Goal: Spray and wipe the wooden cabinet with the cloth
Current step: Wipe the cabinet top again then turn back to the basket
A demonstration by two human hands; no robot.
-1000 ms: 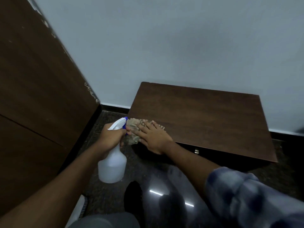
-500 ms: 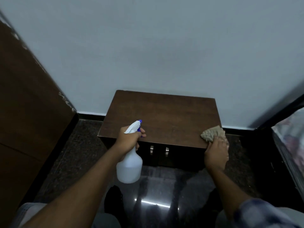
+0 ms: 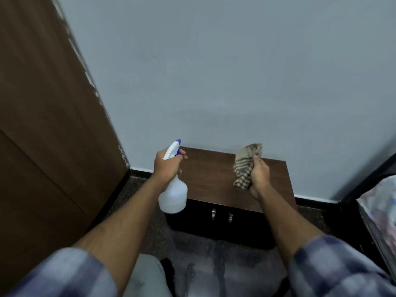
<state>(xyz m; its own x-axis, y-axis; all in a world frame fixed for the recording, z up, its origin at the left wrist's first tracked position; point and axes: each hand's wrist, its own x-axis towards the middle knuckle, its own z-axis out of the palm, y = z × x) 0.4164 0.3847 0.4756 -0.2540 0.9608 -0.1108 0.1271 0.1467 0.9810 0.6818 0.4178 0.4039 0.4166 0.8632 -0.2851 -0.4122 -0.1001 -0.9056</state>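
Left hand [image 3: 168,166] is curled round the neck of the spray bottle [image 3: 173,198]; grip closed on it, one finger seen past the front of the blue-tipped nozzle. The white bottle is held upright, its body seen against the front left corner of the wooden cabinet [image 3: 212,174], nozzle aimed toward the wall [image 3: 214,71]. Right hand [image 3: 260,176] is wrapped round the cloth [image 3: 245,168]; grip pinched shut on the bunched striped fabric, which sticks out above and below the fist. The cloth is seen over the right rear part of the cabinet top; contact with the wood cannot be told. The cabinet is set against the wall, brown top, dark front with two small metal handles [image 3: 221,215] side by side. A tall brown wooden panel [image 3: 42,103] is seen at left. Dark glossy floor [image 3: 203,264] is seen below. Patterned fabric [image 3: 381,211] is seen at the right edge. Checked sleeves [image 3: 334,269] are rolled on both forearms.
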